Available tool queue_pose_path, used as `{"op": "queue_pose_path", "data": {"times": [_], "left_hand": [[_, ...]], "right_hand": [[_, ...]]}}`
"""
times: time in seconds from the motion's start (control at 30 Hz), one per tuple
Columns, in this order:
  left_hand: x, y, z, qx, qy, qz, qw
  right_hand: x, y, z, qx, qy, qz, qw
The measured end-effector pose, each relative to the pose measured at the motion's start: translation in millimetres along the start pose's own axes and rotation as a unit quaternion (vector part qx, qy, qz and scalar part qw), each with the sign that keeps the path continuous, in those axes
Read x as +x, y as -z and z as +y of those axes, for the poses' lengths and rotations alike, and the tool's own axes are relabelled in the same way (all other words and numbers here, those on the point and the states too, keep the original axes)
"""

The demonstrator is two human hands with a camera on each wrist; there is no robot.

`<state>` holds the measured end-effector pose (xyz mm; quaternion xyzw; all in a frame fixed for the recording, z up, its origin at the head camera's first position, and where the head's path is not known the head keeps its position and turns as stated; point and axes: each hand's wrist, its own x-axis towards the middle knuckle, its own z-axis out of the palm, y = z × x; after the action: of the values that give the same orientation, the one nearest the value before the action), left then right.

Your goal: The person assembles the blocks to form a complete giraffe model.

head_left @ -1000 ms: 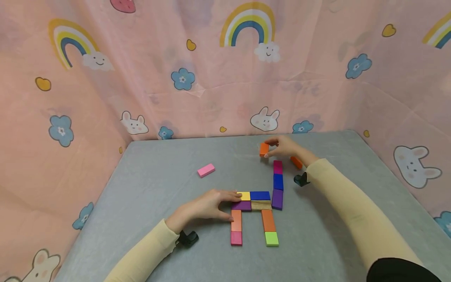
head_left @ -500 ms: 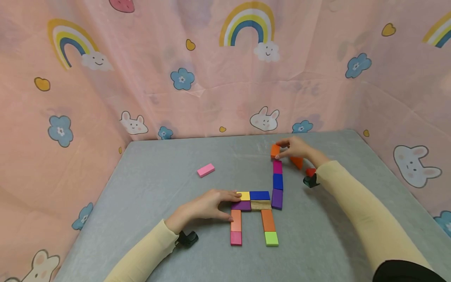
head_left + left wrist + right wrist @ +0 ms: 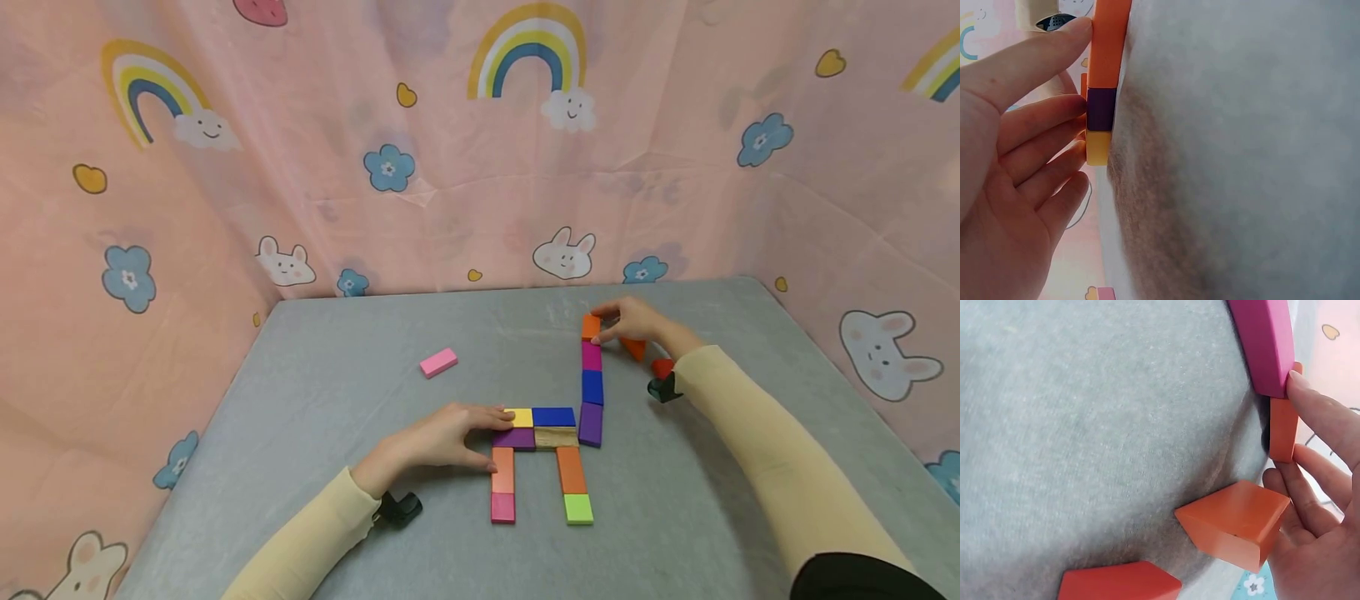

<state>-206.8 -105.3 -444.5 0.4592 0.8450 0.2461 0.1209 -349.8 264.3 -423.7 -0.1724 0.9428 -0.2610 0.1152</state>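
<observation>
My right hand [image 3: 639,321] pinches an orange block [image 3: 591,326] between thumb and fingers. This block lies at the far end of a column of magenta [image 3: 592,357], blue [image 3: 592,387] and purple blocks [image 3: 591,426]; in the right wrist view it meets the end of the magenta block [image 3: 1266,347]. My left hand [image 3: 450,437] rests beside the flat figure, its fingers stretched toward the yellow block [image 3: 522,417] and purple block [image 3: 513,439]. In the left wrist view the thumb touches an orange block [image 3: 1109,47], and fingertips reach the purple block [image 3: 1102,109].
Right of the column, under my right hand, lie an orange wedge-shaped block [image 3: 1238,519] and a red block [image 3: 1122,584]. A pink block [image 3: 438,362] lies alone at left. Leg blocks end in pink [image 3: 503,507] and green [image 3: 578,509] at the front.
My right hand has brought the orange block rightward and then slightly nearer, to the end of the magenta block. The red block has come into sight beside the wrist. My left hand stays put.
</observation>
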Motion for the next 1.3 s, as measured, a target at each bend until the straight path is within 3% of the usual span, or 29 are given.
{"op": "queue_pose_path", "data": {"times": [0.43,0.77,1.3], "left_hand": [[-0.6,1.8,3.1,-0.015,0.010,-0.004,0.9998],[-0.6,1.0,2.1,-0.011,0.005,-0.002,0.9999],[-0.1,-0.2,1.3,-0.004,0.001,0.004,1.0000]], "right_hand": [[0.8,-2.3,3.4,0.048,-0.015,0.003,0.9987],[-0.2,-6.0,2.3,0.051,-0.030,0.020,0.9980],[-1.2,-6.8,3.3,0.060,-0.039,0.014,0.9973]]}}
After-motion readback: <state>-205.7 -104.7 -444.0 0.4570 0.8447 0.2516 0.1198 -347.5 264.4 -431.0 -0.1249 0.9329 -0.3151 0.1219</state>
